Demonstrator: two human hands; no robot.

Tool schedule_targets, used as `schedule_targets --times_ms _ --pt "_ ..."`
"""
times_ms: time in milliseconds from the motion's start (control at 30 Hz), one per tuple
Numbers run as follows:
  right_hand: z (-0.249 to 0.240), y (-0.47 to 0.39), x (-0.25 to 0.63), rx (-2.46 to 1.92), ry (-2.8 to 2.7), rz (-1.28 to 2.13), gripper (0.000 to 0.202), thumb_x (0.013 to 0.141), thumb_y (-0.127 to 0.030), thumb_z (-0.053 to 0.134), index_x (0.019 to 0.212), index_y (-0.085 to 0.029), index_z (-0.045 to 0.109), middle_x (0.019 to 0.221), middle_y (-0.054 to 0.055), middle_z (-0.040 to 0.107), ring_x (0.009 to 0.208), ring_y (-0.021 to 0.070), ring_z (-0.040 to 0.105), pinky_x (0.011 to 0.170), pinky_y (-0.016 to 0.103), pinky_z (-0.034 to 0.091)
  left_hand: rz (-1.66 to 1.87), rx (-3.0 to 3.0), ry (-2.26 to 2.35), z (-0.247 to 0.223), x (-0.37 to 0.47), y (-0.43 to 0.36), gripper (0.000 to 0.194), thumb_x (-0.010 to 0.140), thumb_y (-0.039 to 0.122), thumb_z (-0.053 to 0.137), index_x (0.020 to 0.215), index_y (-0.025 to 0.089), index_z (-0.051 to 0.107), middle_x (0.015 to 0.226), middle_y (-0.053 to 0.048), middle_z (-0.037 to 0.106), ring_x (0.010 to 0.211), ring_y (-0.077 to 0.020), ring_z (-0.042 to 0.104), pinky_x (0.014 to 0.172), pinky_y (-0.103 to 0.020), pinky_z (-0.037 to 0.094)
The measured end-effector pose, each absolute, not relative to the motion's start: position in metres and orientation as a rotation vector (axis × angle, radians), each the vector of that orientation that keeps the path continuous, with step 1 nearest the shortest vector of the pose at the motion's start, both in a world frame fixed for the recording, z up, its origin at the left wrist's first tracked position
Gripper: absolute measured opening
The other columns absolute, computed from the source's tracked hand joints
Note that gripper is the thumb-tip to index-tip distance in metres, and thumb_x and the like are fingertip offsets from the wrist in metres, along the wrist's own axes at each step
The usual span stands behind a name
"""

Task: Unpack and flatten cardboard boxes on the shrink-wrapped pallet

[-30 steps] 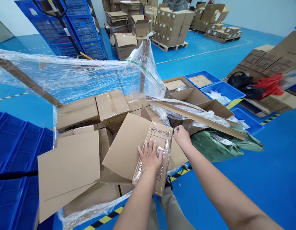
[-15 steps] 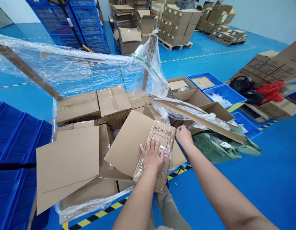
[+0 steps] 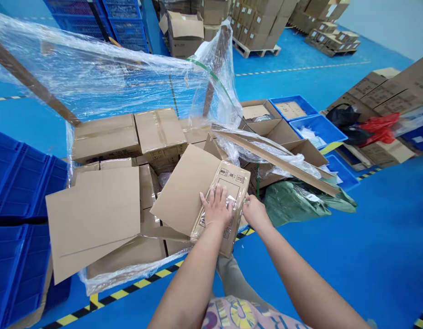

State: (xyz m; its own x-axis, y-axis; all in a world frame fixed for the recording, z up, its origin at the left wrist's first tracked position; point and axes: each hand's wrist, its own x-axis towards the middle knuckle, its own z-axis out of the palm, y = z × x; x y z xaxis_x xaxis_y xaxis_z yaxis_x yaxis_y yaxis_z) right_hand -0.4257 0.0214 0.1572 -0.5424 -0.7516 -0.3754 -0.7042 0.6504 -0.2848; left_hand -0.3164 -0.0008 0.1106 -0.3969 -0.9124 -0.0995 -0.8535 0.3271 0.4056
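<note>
Head-camera view of a pallet load of brown corrugated cartons partly stripped of its clear stretch film (image 3: 105, 77). The left hand (image 3: 217, 208) lay flat, fingers spread wide, on the printed end face of a tilted brown cardboard carton with a taped, film-covered end (image 3: 201, 192); it pressed on the face and closed around nothing. The right hand (image 3: 254, 212) was at the carton's right-hand edge, just below its upper corner, with the fingers curled toward that edge; whether they pinched the film, the tape or the board itself could not be told, as the fingertips were hidden behind the carton. The carton stood askew at the near right corner of the stack, raised at its far side and resting on a loose flat cardboard sheet (image 3: 91, 214) and on the cartons below, above the yellow-and-black floor marking (image 3: 136, 285). To its right a long brown cardboard corner strip draped in film (image 3: 276, 160) leaned over open cartons and a crumpled green plastic bag (image 3: 297, 201); blue plastic crates (image 3: 23, 183) stood at the left. The step in hand appeared to be steadying the carton while its right edge was worked on or gripped. Any next move would seem to call for a firm purchase on both sides, since the carton sat tilted near the stack's edge and the film on its face looked slippery.
</note>
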Motion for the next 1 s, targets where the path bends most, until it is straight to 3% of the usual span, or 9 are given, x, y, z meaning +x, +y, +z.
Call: schedule_targets --times_ms 267,567,867,1000 --pt "0.173 0.043 -0.399 -1.156 2.370 -0.029 0.030 0.081 -0.030 0.035 0.100 -0.012 0.050 0.087 0.017 0.063 0.084 0.0250 0.059 0.063 0.029 0.041 -0.606 1.656 -2.433 0.113 -0.316 0.000 0.054 0.082 0.044 0.019 0.133 0.027 0.021 0.141 0.003 0.016 0.129 -0.0189 0.003 0.100 -0.052 -0.011" --pt "0.165 0.074 -0.381 -1.175 2.288 0.024 0.028 0.075 -0.013 0.037 0.099 -0.013 0.051 0.088 0.013 0.063 0.084 0.0216 0.059 0.065 0.026 0.041 -0.591 1.643 -2.441 0.112 -0.317 0.000 0.054 0.081 0.043 0.021 0.133 0.027 0.022 0.141 0.004 0.015 0.129 -0.0192 0.004 0.099 -0.052 -0.011" --pt "0.169 0.132 -0.344 -1.142 2.085 0.029 0.029 0.075 -0.009 0.035 0.102 -0.010 0.047 0.086 0.014 0.063 0.088 0.0216 0.058 0.068 0.027 0.041 -0.603 1.625 -2.453 0.111 -0.317 -0.002 0.055 0.081 0.044 0.021 0.133 0.026 0.021 0.141 0.002 0.016 0.129 -0.0202 0.006 0.099 -0.053 -0.011" --pt "0.168 0.141 -0.342 -1.080 2.059 -0.070 0.028 0.075 -0.011 0.037 0.099 -0.013 0.050 0.079 0.009 0.064 0.075 0.0176 0.061 0.059 0.023 0.042 -0.606 1.605 -2.443 0.112 -0.317 -0.003 0.054 0.081 0.043 0.020 0.133 0.026 0.021 0.141 0.001 0.017 0.129 -0.0206 0.006 0.098 -0.054 -0.011"
